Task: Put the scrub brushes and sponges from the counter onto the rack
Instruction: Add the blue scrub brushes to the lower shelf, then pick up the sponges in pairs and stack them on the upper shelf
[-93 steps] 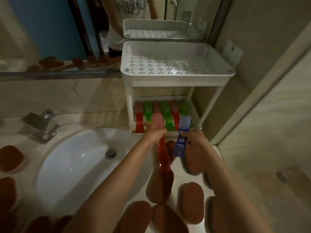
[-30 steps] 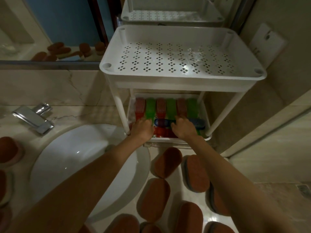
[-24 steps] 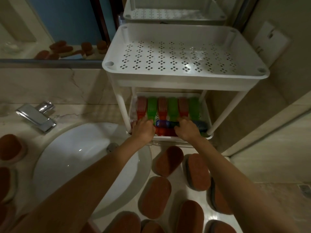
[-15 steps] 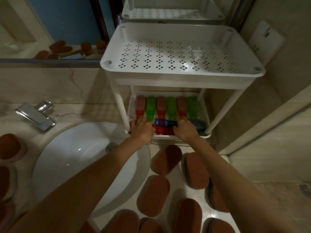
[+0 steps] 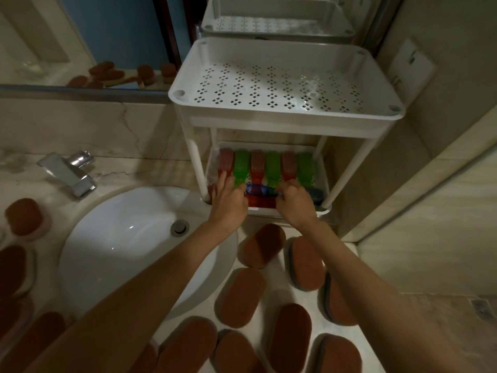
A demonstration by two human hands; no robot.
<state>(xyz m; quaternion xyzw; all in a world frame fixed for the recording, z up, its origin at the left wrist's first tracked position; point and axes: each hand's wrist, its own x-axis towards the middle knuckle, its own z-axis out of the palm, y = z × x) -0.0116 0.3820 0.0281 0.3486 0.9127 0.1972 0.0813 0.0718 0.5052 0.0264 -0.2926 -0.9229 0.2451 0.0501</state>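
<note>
Both hands (image 5: 228, 203) barely shifted, fingers curled on translucent blue brush (image 5: 259, 189) (lower shelf).

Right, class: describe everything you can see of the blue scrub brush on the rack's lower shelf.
The blue scrub brush looks like translucent blue plastic. It lies crosswise along the front of the white rack's lower shelf, over the handles of the red and green brushes standing in a row behind it. The right hand covers its middle; the left hand is at its left end. Its darker right end shows past the right hand. Its bristles cannot be made out.
</note>
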